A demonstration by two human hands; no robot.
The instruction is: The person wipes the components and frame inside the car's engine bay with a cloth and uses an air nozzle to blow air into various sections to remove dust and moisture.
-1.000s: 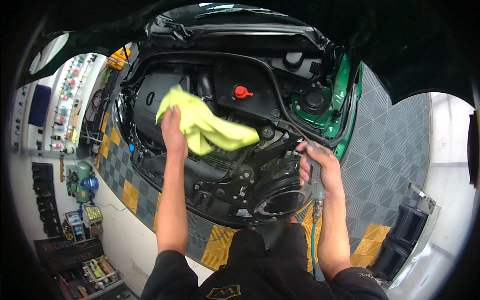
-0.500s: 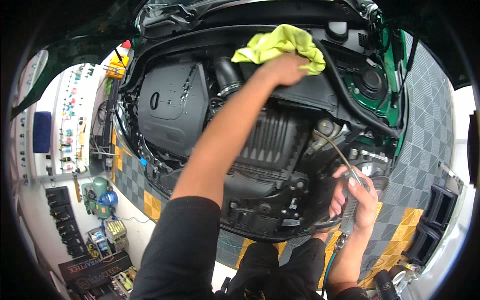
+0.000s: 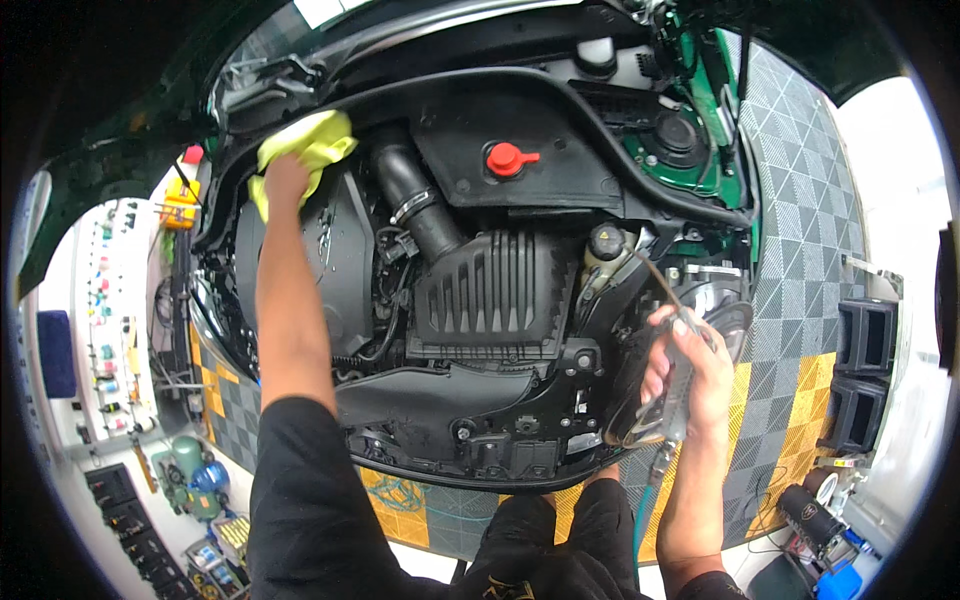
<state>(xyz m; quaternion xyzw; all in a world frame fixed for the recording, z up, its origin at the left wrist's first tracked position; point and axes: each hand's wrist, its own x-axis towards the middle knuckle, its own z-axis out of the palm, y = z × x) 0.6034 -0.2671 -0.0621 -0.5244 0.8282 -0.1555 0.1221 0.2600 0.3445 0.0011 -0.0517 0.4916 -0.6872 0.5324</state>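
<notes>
My left hand is closed on a yellow-green cloth, which lies bunched at the far left of the engine bay. The cloth rests over the back edge of the black engine cover; my fingertips are partly hidden in it. In my right hand, at the right front of the bay, is a grey air blow gun. Its thin bent nozzle points up and left, toward the round black reservoir cap. From the gun's lower end hangs a teal hose.
A ribbed black air filter box and a thick intake pipe fill the middle of the bay. Behind them a red cap sits on a black panel. The dark raised hood arches above. Black bins stand at the right.
My left hand has swept the cloth leftward from the rear panel to the engine cover's back edge, uncovering the red cap. The right hand still holds the blow gun. The view has shifted.
</notes>
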